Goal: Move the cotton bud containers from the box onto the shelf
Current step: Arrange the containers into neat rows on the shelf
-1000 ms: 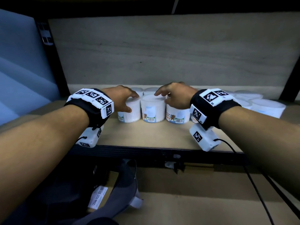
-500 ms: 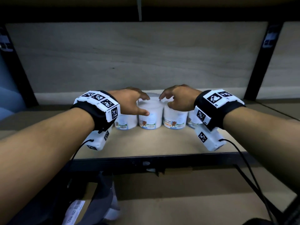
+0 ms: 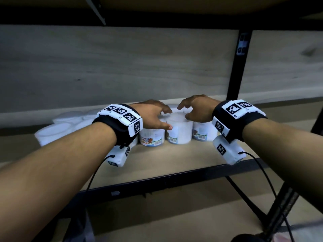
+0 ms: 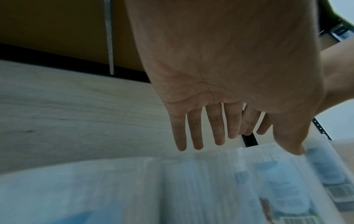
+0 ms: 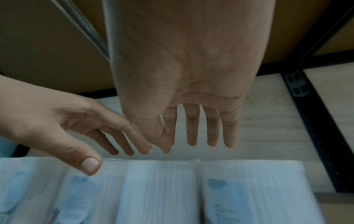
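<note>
Three cotton bud containers (image 3: 178, 131) stand upright in a row on the shelf (image 3: 174, 159), long axes vertical, labels facing six o'clock. The left hand (image 3: 153, 114) hovers above them at nine o'clock, fingers loosely spread, holding nothing. The right hand (image 3: 197, 109) hovers at three o'clock, fingers straight and relaxed, likewise released. More white containers (image 3: 57, 130) sit further toward nine o'clock.

Light wooden shelf (image 3: 174, 159) with black front edge, white cotton bud containers (image 3: 178, 131) standing mid-frame, more toward left
</note>
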Motion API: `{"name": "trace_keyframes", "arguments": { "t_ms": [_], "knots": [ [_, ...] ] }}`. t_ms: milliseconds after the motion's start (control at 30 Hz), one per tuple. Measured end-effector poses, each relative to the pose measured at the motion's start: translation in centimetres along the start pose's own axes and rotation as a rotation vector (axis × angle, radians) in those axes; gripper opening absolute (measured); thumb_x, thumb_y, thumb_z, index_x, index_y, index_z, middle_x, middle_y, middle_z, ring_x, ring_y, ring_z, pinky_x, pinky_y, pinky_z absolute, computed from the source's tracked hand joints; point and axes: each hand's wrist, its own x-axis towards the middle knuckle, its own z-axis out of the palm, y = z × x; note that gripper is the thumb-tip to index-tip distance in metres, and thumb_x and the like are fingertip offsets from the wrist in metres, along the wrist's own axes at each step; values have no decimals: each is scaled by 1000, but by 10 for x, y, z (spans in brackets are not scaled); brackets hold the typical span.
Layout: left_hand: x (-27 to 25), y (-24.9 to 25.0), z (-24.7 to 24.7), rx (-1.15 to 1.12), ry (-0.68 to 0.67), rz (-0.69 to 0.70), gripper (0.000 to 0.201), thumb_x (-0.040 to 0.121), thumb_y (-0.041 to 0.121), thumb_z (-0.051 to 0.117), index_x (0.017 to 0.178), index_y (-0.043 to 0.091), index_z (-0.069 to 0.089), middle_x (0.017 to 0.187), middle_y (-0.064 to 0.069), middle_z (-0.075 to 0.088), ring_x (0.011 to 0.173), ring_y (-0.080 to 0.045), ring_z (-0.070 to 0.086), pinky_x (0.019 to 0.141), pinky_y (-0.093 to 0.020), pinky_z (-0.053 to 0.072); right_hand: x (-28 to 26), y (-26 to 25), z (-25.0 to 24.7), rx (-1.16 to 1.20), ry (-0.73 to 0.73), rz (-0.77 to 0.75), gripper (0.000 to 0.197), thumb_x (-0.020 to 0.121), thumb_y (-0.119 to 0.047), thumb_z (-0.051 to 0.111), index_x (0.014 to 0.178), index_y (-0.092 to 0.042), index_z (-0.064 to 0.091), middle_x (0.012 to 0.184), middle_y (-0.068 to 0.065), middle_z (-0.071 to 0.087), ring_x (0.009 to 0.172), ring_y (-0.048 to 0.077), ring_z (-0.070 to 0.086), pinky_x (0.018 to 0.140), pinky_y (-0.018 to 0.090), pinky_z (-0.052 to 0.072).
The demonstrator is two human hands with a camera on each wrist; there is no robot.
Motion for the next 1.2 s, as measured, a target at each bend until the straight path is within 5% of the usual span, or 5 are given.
{"name": "trace_keyframes", "arguments": {
  "t_ms": [167,467,833,1000,1200],
  "knots": [
    [26,19,12,-31,-10,31,70,82,60,65,142,28,49,144,7,49,129,-14,47,109,-28,36,-2,29,5,-20,7,116,47,90,-29,60,136,-33,54,143,1,50,128,21,48,101,27,40],
    [49,33,19,-19,-1,69,65,82,57,66,139,30,51,143,6,50,129,-15,46,109,-32,38,-6,44,13,-11,-20,171,51,87,-51,64,135,-35,55,141,-1,52,128,20,48,101,29,41],
    [58,34,21,-107,2,39,61,75,53,76,131,32,61,129,6,53,120,-13,49,104,-31,40,-6,42,12,10,-25,214,48,85,-48,67,131,-36,61,143,-3,47,129,20,47,99,27,40],
    [59,36,20,-102,7,44,58,76,51,76,130,32,63,123,5,54,115,-14,51,100,-28,40,-8,39,9,39,-33,246,46,82,-46,69,127,-37,64,138,-6,54,123,19,52,87,23,40],
    [60,37,18,-48,-21,39,59,78,58,71,131,33,62,113,9,49,111,-14,50,87,-22,35,-17,34,6,20,-42,240,49,86,-44,66,134,-34,60,141,-6,52,126,21,51,95,27,43]
  ]
}}
